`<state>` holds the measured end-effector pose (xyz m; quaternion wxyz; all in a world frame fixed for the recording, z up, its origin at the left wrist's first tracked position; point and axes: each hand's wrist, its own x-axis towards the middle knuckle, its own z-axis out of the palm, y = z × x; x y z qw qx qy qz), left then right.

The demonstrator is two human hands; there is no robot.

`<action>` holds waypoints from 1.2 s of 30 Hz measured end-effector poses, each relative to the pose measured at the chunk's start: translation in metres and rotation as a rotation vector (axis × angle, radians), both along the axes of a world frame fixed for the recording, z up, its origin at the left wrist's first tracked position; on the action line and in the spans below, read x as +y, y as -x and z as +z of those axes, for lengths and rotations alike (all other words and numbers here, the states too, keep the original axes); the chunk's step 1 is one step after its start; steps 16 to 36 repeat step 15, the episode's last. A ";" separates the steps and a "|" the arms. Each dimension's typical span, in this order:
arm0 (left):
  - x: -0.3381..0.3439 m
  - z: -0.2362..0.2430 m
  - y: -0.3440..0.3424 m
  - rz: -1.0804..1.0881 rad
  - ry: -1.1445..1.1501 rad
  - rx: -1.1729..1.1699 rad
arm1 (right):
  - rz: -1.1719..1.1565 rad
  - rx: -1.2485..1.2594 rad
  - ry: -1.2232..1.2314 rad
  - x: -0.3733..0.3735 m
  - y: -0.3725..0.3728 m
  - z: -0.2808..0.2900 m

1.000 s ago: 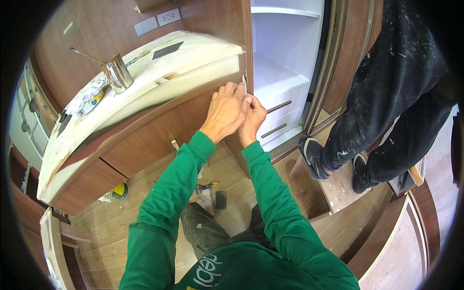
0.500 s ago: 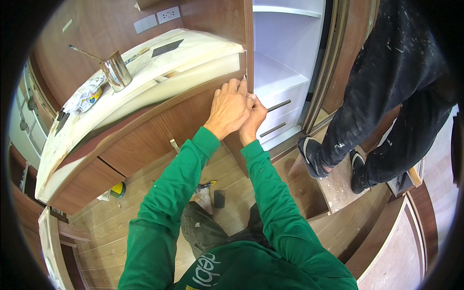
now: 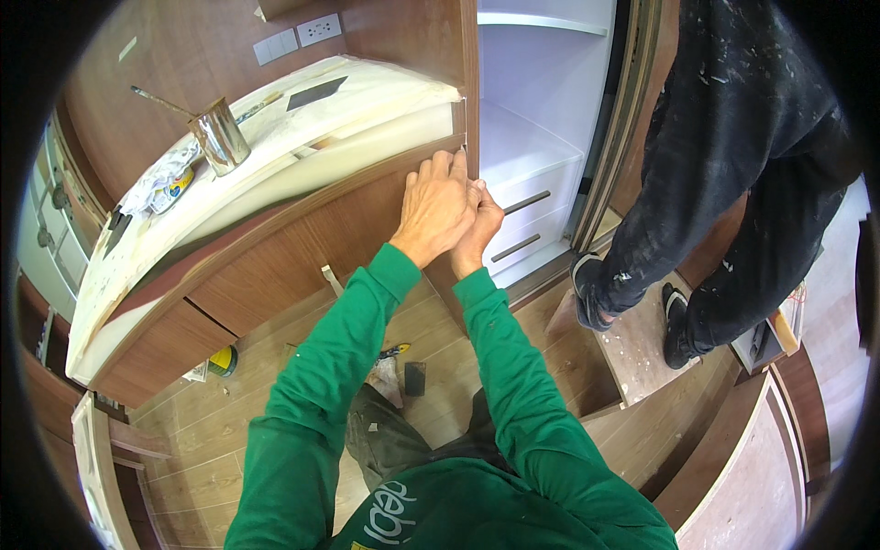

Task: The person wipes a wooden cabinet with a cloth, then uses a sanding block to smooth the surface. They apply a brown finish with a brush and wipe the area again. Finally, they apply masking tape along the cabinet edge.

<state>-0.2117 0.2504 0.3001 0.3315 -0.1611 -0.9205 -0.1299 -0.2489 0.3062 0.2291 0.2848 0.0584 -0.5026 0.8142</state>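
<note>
Both my hands are drawn together at the right end of the curved wooden cabinet front, beside the upright wooden panel. My left hand lies back up with bent fingers, its fingertips at the joint between cabinet and panel. Tucked against it, my right hand is closed, thumb and fingers pinched near the panel edge. Whatever small thing they may hold is hidden by the fingers. Above them, the cabinet top carries a pale paint-smeared cover with a dark flat sheet on it.
A metal can with a brush and a crumpled plastic bag stand on the cover. White drawers adjoin the panel. At right, another person's dark-trousered legs stand on a wooden board. A small dark block lies near my feet.
My hands stay nearly in place at the joint; the right one has shifted very slightly left. The other person's legs have shifted slightly.
</note>
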 end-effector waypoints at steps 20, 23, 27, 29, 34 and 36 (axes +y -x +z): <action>0.005 -0.014 0.010 0.013 -0.036 0.033 | 0.051 -0.029 0.039 -0.002 0.006 -0.007; 0.005 -0.014 0.010 0.013 -0.036 0.033 | 0.051 -0.029 0.039 -0.002 0.006 -0.007; 0.005 -0.014 0.010 0.013 -0.036 0.033 | 0.051 -0.029 0.039 -0.002 0.006 -0.007; 0.005 -0.014 0.010 0.013 -0.036 0.033 | 0.051 -0.029 0.039 -0.002 0.006 -0.007; 0.005 -0.014 0.010 0.013 -0.036 0.033 | 0.051 -0.029 0.039 -0.002 0.006 -0.007; 0.005 -0.014 0.010 0.013 -0.036 0.033 | 0.051 -0.029 0.039 -0.002 0.006 -0.007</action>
